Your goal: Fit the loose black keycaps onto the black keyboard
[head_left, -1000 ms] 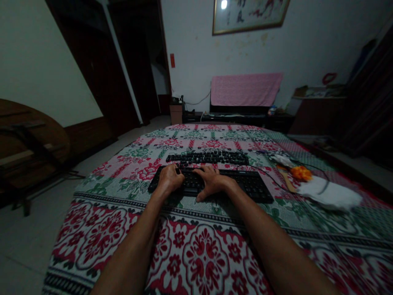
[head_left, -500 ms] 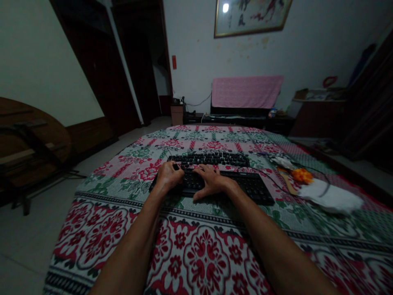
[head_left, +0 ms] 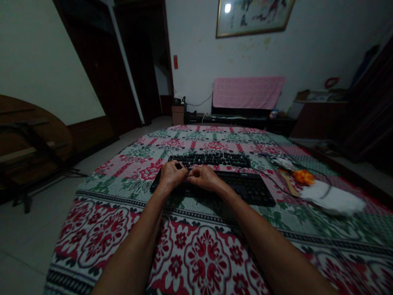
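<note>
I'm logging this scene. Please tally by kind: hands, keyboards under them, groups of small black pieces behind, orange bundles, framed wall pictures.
Hands: 2 (left hand, right hand)
Keyboard: 1
Group of small black pieces: 1, pieces too small to count
Orange bundle: 1
Framed picture: 1
Total: 6

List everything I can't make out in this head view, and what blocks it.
All in the head view:
Nearer keyboard: some keys covered by the left hand and right hand.
Small dark piece at the left hand: mostly hidden by the fingers.
Anything between the right fingertips: hidden by the curled hand.
Framed picture: top cut off by the upper edge.
</note>
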